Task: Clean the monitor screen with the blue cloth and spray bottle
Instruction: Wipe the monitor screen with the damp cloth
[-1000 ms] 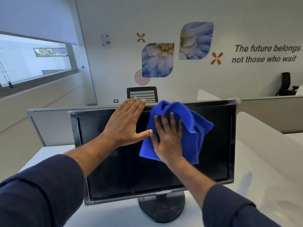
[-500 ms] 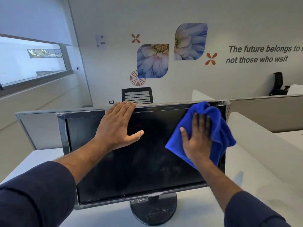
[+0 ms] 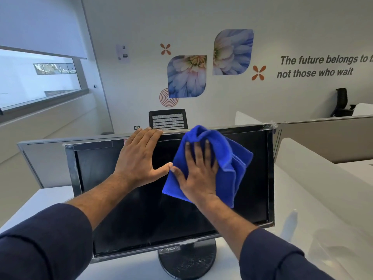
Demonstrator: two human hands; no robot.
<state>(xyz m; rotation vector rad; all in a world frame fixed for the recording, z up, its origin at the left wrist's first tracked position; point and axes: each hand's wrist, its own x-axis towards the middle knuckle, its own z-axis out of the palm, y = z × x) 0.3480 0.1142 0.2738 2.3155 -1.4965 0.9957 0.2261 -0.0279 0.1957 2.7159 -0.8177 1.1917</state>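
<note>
A blue cloth [image 3: 220,164] is pressed flat against the upper middle of a dark monitor screen [image 3: 125,215] by the right hand [image 3: 198,174], its fingers straight and spread, nothing clenched in the grip. The cloth is bunched above the fingertips and hangs past the wrist. The left hand [image 3: 139,158] is laid open just beside it, palm on the glass, fingertips reaching the top bezel, thumb almost touching the right thumb. The monitor is carried on a round black stand [image 3: 187,259] near the front edge of a white desk [image 3: 40,201]. Dark sleeves [image 3: 44,243] are seen on both arms.
</note>
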